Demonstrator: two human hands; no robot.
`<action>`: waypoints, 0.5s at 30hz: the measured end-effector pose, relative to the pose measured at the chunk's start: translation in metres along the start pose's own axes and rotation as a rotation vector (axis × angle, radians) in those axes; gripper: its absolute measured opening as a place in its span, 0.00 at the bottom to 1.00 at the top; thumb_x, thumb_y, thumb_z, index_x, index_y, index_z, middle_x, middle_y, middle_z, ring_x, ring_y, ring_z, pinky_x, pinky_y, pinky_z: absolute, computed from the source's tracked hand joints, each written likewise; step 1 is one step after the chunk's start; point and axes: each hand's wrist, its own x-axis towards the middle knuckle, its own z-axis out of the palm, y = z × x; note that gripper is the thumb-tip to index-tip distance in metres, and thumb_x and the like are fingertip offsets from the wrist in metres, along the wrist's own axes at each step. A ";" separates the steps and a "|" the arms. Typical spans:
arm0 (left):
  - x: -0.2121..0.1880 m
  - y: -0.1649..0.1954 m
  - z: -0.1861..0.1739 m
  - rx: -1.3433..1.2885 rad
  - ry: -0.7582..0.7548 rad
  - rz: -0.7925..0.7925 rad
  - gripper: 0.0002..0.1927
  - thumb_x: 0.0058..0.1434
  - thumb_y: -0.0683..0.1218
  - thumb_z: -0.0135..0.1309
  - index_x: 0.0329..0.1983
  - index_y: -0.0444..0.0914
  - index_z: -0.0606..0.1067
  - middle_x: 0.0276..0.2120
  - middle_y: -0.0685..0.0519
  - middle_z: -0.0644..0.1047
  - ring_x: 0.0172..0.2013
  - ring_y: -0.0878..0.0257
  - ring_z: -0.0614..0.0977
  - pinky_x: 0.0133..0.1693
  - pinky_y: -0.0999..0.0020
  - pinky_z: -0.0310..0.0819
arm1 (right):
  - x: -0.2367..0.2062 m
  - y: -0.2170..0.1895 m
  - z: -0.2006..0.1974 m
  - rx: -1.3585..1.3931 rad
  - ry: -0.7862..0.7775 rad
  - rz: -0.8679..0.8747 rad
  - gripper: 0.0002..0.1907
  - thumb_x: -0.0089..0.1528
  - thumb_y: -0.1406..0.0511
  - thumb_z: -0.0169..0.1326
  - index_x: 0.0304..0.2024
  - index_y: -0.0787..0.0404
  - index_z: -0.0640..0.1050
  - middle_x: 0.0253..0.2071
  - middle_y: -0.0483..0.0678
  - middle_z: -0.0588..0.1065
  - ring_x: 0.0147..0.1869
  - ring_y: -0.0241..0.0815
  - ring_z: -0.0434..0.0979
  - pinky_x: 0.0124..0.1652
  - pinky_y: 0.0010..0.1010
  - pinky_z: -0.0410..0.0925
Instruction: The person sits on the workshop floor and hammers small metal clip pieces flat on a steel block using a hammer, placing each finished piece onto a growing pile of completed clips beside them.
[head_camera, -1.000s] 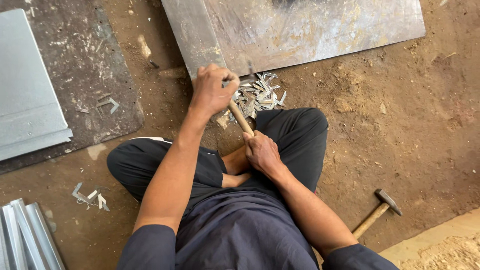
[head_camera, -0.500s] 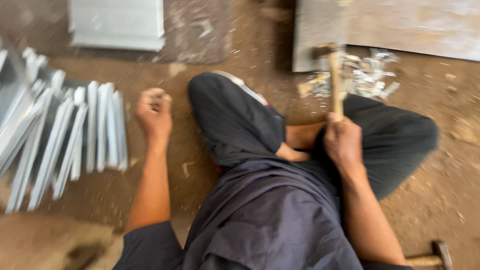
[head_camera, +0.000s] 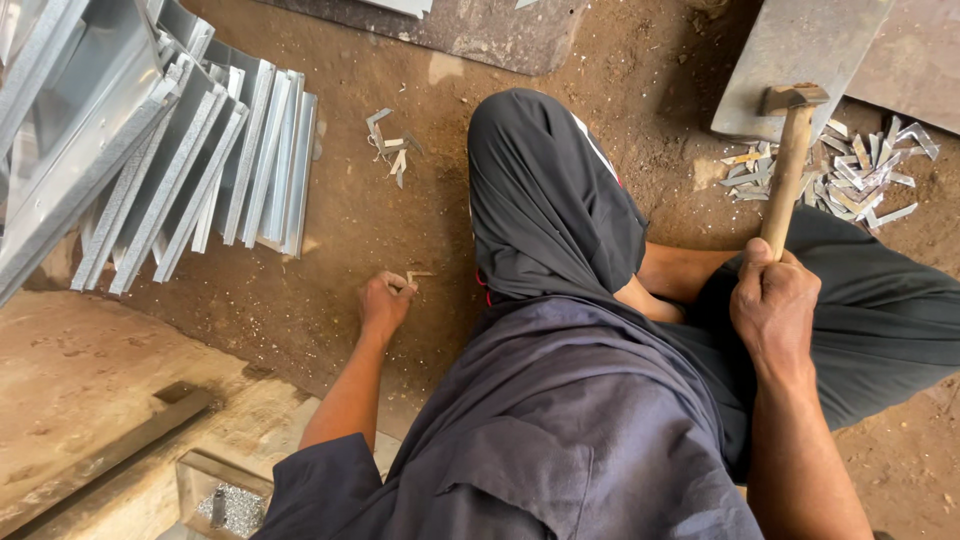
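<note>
- The person sits on the dirt floor (head_camera: 330, 230) with legs folded, and the work in hand looks like the picking-up step: one small part is being fetched while the tool waits.
- A stack of bent metal channels (head_camera: 200, 150) leans at the upper left, well apart from both hands; a flat metal sheet (head_camera: 800, 50) lies at the upper right.
- A wooden box (head_camera: 225, 495) with small grey bits inside stands at the lower left, near the left elbow.
- The right hand (head_camera: 775, 310) holds a hammer (head_camera: 785, 170) by the lower part of its wooden handle; the grip is pressed tight around the handle. The head points up toward the sheet and rests at its edge or just above it; I cannot tell which.
- A pile of small metal angle pieces (head_camera: 850, 175) lies just beside the hammer head, at the edge of the sheet.
- The left hand (head_camera: 385, 305) is low on the floor beside the left knee, its fingers pinching a small bent metal piece (head_camera: 415, 277) that lies on the dirt or is just lifted from it.
- A few more scraps (head_camera: 392, 150) lie farther up, between the channels and the knee.
- I judge the next move needs the left hand to carry the piece across the body to the sheet, and the hammer to stay clear until it is placed.
</note>
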 end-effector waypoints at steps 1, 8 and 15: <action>0.001 0.002 0.003 -0.002 -0.006 0.019 0.11 0.52 0.50 0.68 0.31 0.38 0.82 0.25 0.45 0.80 0.31 0.50 0.83 0.39 0.56 0.76 | -0.001 -0.001 0.000 0.011 0.006 0.001 0.27 0.79 0.64 0.47 0.27 0.76 0.72 0.28 0.65 0.70 0.26 0.59 0.70 0.32 0.45 0.62; 0.005 -0.006 0.011 0.019 0.004 0.216 0.05 0.56 0.46 0.62 0.31 0.39 0.81 0.31 0.45 0.82 0.36 0.48 0.84 0.42 0.56 0.76 | -0.003 0.004 0.003 0.002 0.025 -0.029 0.26 0.79 0.63 0.48 0.28 0.74 0.72 0.29 0.64 0.70 0.27 0.58 0.71 0.32 0.45 0.63; -0.007 0.026 -0.009 0.087 0.107 0.455 0.26 0.52 0.38 0.60 0.57 0.42 0.74 0.62 0.30 0.68 0.61 0.33 0.69 0.57 0.47 0.67 | 0.007 0.028 0.011 -0.002 0.111 0.048 0.21 0.72 0.61 0.50 0.28 0.71 0.72 0.25 0.69 0.70 0.28 0.69 0.73 0.28 0.49 0.65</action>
